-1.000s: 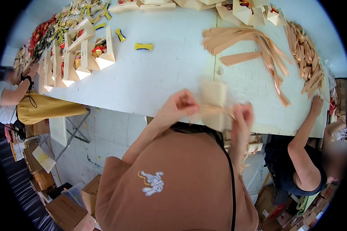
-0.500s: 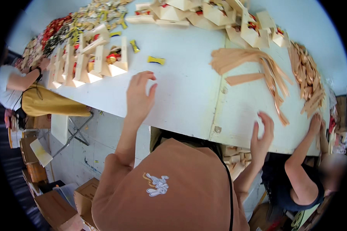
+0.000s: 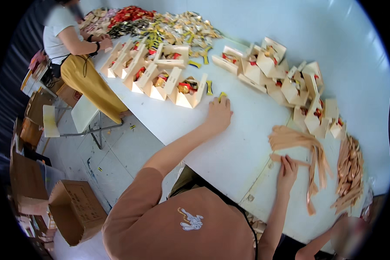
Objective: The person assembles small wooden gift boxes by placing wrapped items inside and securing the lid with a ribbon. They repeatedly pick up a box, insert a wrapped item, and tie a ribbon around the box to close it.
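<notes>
My left hand (image 3: 219,116) reaches far over the white table, its bent fingertips down on a yellow wrapped candy (image 3: 222,96) that is partly hidden under them. Just left of it lies a second yellow candy (image 3: 209,88). Beside that, an open cream box (image 3: 187,99) holds red and gold wrapped sweets. My right hand (image 3: 287,171) is at a single flat tan strip (image 3: 300,163), fingers closed on its middle. Past this hand spreads a fan of similar tan strips (image 3: 292,137).
More filled cream boxes (image 3: 266,65) crowd the table's far side. Heaped wrapped sweets (image 3: 177,24) lie at the back left, near a person (image 3: 65,37) at work. A bundle of tan strips (image 3: 350,169) and another person's arm (image 3: 320,240) are on the right. Below left stand a folding chair (image 3: 86,113) and cardboard boxes (image 3: 76,212).
My view has swung leftward. My left hand has gone forward onto the yellow candy, which has turned. My right hand, open and apart before, has moved onto the single tan strip.
</notes>
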`<state>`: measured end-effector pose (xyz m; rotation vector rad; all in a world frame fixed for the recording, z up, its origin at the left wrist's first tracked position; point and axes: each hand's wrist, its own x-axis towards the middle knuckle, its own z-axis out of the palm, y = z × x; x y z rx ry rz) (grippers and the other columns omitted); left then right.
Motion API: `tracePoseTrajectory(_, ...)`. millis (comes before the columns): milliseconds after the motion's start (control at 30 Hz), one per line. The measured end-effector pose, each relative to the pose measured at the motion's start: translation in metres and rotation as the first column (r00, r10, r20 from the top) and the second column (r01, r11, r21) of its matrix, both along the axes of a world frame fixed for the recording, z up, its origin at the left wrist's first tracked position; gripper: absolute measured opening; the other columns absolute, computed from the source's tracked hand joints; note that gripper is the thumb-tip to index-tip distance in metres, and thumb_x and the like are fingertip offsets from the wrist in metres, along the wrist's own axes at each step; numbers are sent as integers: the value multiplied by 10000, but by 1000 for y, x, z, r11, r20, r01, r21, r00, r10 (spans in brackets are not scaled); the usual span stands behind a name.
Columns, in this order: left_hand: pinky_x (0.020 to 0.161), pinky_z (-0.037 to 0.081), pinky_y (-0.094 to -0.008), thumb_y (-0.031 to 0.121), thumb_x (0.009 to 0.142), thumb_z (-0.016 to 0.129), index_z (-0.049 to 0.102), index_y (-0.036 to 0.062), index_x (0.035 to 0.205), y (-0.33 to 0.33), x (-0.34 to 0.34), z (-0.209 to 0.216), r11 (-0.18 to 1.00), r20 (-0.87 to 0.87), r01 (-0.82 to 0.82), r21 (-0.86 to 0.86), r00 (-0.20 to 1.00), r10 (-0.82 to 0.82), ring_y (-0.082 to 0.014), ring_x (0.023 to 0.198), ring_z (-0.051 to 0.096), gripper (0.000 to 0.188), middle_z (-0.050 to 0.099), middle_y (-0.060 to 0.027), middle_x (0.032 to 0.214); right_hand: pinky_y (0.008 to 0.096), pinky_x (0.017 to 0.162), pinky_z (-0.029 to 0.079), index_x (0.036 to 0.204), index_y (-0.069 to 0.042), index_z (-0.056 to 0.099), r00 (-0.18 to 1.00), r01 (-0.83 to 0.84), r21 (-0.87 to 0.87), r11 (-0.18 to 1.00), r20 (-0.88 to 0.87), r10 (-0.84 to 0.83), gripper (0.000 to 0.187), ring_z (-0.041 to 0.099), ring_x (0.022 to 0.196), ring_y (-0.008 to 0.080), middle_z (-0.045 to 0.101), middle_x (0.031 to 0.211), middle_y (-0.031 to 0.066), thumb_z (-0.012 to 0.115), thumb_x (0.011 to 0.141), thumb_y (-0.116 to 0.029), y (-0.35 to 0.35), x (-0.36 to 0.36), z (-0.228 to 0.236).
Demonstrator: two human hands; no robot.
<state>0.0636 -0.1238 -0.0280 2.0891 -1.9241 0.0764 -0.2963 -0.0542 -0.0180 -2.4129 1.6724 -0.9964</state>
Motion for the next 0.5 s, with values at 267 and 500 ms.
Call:
tracePoseTrajectory(267, 1098, 329, -609, 225, 864, 667, 546, -48, 1298, -52, 19, 0, 984, 73, -57, -171, 995, 71, -486, 1406, 288, 527, 388, -276, 1427, 419, 937, 494, 1062, -5, 726, 997, -3, 9, 1000, 73, 2, 204, 590, 1061, 331, 667, 1121, 139, 618, 891, 24, 5, 6, 15)
tracePoseTrajectory(500, 1069, 384, -486, 123, 811, 726, 600, 14, 1210, 56, 33, 66, 865, -58, -200, -459, 979, 195, -419, 1319, 402, 432, 473, -209, 1336, 416, 910, 491, 988, 3, 704, 997, -25, 1, 1000, 67, 25, 166, 590, 1046, 316, 665, 1081, 127, 630, 845, 42, 1, 0, 4)
